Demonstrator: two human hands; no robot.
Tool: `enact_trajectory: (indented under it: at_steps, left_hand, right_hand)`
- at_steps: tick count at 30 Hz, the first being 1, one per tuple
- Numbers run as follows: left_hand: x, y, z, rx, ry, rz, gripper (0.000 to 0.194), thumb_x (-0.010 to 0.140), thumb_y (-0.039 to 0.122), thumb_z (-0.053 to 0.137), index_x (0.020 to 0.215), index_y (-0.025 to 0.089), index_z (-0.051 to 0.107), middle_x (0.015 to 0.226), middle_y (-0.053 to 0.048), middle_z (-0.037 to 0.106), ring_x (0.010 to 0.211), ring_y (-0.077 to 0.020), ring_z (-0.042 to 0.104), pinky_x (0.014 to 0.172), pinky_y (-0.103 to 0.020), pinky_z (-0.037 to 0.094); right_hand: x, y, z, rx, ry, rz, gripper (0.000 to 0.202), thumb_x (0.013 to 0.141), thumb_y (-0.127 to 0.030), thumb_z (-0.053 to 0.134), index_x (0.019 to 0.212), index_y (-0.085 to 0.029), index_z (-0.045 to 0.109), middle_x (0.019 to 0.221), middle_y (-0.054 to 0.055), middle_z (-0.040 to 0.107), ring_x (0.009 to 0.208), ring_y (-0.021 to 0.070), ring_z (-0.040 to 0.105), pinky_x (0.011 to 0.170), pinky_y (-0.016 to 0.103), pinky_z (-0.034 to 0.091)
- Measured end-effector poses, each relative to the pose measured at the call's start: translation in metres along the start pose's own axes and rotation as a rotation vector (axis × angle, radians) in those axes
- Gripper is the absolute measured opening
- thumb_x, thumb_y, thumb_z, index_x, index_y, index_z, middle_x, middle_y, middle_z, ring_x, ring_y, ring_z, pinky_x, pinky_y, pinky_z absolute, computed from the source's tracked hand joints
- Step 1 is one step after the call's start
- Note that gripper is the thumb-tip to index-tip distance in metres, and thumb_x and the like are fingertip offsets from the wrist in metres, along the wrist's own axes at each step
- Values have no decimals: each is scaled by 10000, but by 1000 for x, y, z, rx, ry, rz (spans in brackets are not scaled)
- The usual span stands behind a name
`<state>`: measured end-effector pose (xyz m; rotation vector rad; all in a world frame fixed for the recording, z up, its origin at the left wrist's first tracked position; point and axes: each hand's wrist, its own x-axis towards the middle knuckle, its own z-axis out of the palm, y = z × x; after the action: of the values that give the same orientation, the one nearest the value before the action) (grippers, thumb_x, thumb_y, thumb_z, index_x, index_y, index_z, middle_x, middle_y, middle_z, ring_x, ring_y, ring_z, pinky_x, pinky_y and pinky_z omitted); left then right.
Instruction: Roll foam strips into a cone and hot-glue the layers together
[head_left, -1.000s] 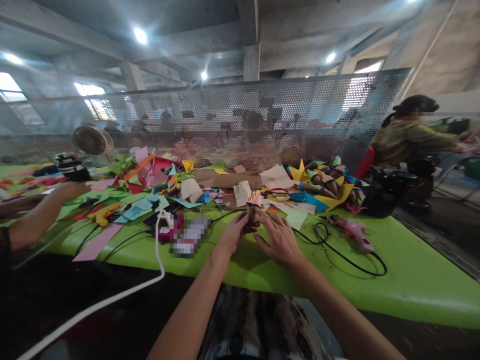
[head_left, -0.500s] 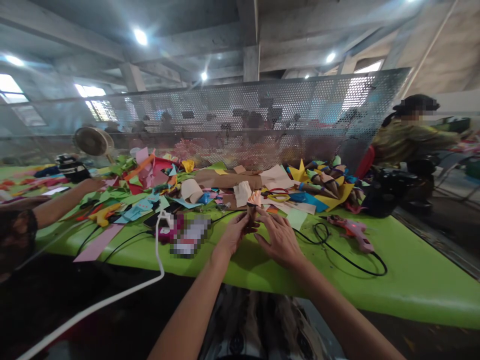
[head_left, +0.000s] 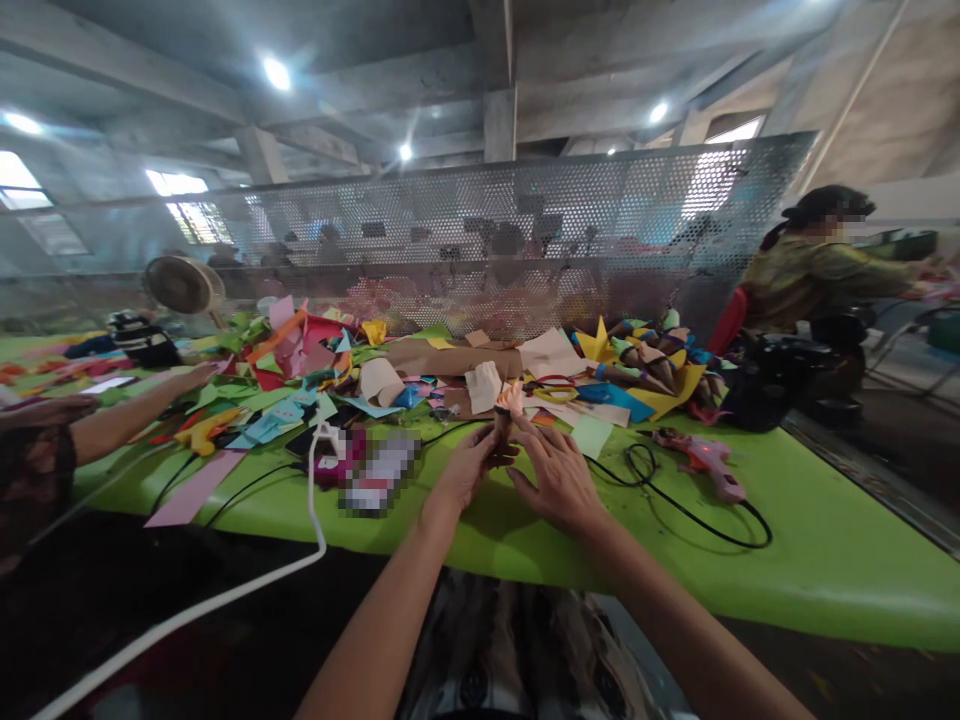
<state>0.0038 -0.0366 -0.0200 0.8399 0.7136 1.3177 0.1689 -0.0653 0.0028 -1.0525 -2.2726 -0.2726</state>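
Observation:
A small brown cone with a pale pink, ruffled top (head_left: 510,398) stands upright between my hands, over the near part of the green table (head_left: 817,560). Its lower part is wrapped by the fingers of my left hand (head_left: 466,468). From the right, my right hand (head_left: 556,472) reaches in with its fingers stretched and spread, the fingertips at the cone's side. Whether those fingertips touch the cone is hard to make out. A pink glue gun (head_left: 709,462) with a black cord lies to the right of my hands.
Coloured paper scraps (head_left: 292,350) and paper cones (head_left: 652,365) heap along the back, before a perforated metal screen (head_left: 465,230). Left are a phone (head_left: 381,475), a power strip (head_left: 341,460), a yellow glue gun (head_left: 206,432) and another person's arm (head_left: 135,405).
The other person's hand at the left has moved slightly right over the scraps. My hands and the cone have stayed nearly the same.

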Motion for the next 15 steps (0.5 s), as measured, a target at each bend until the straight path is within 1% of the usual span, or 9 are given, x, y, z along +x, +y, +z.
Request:
enact_trajectory:
  at_steps: [3, 6, 9, 15]
  left_hand:
    - [1, -1, -1, -12, 7, 8, 403, 639, 375, 878, 921, 141, 710, 786, -66, 743, 675, -167, 702, 619, -239, 524]
    - [2, -3, -1, -20, 23, 17, 351, 659, 351, 863, 916, 160, 718, 832, -56, 750, 701, -163, 697, 647, -249, 532]
    - [2, -3, -2, -26, 36, 24, 360, 648, 352, 868, 911, 157, 719, 842, -52, 749, 706, -162, 692, 649, -256, 532]
    - [1, -2, -1, -39, 48, 26, 420, 600, 371, 901, 900, 145, 714, 794, -39, 731, 653, -138, 668, 651, -257, 529]
  right_hand:
    - [0, -3, 0, -38, -28, -21, 300, 864, -253, 629, 1153, -196, 574, 1571, 105, 420, 1157, 294, 540, 945, 430, 390]
    - [0, -4, 1, -66, -44, -39, 309, 863, -246, 626, 1161, -192, 567, 1584, 110, 395, 1133, 291, 543, 952, 432, 385]
    - [0, -5, 2, -67, -52, -39, 316, 862, -241, 625, 1168, -191, 562, 1583, 111, 397, 1122, 290, 549, 948, 434, 389]
    - [1, -5, 0, -15, -37, -33, 320, 870, -249, 618, 1181, -210, 554, 1576, 91, 412, 1156, 294, 547, 949, 442, 399]
